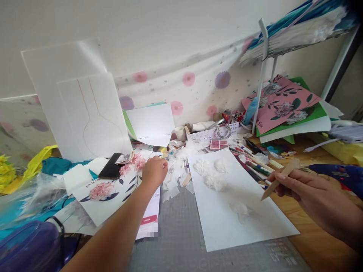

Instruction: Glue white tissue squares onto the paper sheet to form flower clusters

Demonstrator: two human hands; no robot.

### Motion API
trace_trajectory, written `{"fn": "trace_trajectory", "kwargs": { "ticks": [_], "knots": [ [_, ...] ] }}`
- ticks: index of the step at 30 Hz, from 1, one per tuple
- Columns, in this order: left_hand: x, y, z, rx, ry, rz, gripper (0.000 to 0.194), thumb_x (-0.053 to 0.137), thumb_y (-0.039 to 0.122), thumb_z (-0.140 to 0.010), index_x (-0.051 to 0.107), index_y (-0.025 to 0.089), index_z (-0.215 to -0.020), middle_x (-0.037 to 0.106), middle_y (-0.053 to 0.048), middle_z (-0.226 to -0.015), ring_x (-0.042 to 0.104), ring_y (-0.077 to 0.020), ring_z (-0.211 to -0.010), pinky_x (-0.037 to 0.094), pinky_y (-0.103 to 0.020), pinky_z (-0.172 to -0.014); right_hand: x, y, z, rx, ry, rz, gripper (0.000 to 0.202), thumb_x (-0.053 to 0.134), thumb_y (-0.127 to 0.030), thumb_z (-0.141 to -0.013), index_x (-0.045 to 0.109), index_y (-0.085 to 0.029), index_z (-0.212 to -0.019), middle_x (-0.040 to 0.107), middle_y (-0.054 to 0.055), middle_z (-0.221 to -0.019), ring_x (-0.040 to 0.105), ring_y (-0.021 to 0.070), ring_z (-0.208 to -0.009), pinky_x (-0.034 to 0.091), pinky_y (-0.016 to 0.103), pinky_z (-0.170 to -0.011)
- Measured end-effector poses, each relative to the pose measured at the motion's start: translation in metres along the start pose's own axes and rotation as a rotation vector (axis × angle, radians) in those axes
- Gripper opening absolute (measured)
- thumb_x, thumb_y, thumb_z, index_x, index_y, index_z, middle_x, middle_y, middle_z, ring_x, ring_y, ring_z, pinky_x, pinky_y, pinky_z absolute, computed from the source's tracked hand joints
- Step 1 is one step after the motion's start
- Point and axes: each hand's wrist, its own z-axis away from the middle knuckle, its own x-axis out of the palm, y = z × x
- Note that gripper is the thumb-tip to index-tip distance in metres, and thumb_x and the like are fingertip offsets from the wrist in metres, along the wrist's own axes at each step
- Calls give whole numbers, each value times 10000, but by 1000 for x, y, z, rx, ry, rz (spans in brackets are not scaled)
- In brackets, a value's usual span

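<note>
Head view, white sheet: on my feed, a plain white rectangular paper (210, 230), center right of frame, lying partly over the grey gridded cutting mat (176, 226).
Fluffy tufts: soft, white, loose-fibred clumps (214, 183) on that paper; three grouped near its top, one apart lower down.
Right hand (314, 192): lower right; thumb and fingers pinching a flat, pointed, tan stick (271, 192), tip angled down toward the paper's right side.
Left hand (154, 172): center, over the flower-painted white sheet (117, 187), beside white paper scraps (172, 175); fingers curled together. Can't tell if anything's in them.
Stick handling: I'd keep the pinch light, tip low and nearly flat; a steep point could snag fibres or dent the paper.
Tuft handling: I'd press gently, short strokes; they look light enough to drag or flatten. Slow hands too, since moving air might shift them.
Paper handling: nothing visibly pins it, so my free hand could steady a bare edge, clear of the tufts.
Counts: hands 2; pointed stick 1; tufts 4; sheet under them 1; pink four-pan palette (219, 144) 1, upper center right; black phone-like slab (109, 169) 1, center left; scraps too jumbled to count.
</note>
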Motion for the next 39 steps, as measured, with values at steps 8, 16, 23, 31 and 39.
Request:
{"fn": "trace_trajectory", "kwargs": {
  "ticks": [8,16,23,31,39],
  "knots": [
    [-2,56,36,292,-125,301,148,508,238,-823,652,213,-798,625,-10,-850,586,-164,-817,440,-268,-714,15,-5,-3,-51,-68,-143,298,595,-469,-773,664,-180,-748,583,23,-645,511,147,-606,406,286,-591],
    [5,134,85,579,-275,410,139,520,160,-792,639,212,-745,599,-18,-803,550,-183,-810,420,-298,-730,35,-15,-2,-106,-177,-68,259,524,-380,-825,621,-143,-787,540,7,-637,503,128,-604,397,258,-572],
    [14,140,90,576,-281,450,127,519,152,-786,630,205,-753,568,-33,-836,536,-188,-806,435,-314,-724,49,-15,-5,-190,-373,104,232,482,-314,-845,595,-149,-727,528,-2,-645,487,125,-622,367,242,-571],
    [18,143,91,520,-313,573,111,542,157,-773,636,214,-756,587,-26,-848,560,-189,-815,456,-316,-719,59,-17,-8,-250,-440,280,242,473,-301,-860,551,-160,-680,501,-15,-624,451,115,-604,301,234,-548],
    [23,145,90,522,-308,573,103,551,159,-778,636,215,-763,575,-29,-857,563,-196,-836,463,-312,-709,62,-19,-11,-248,-475,394,240,471,-274,-866,553,-158,-673,563,15,-660,484,127,-622,281,237,-543]
  ]
}}
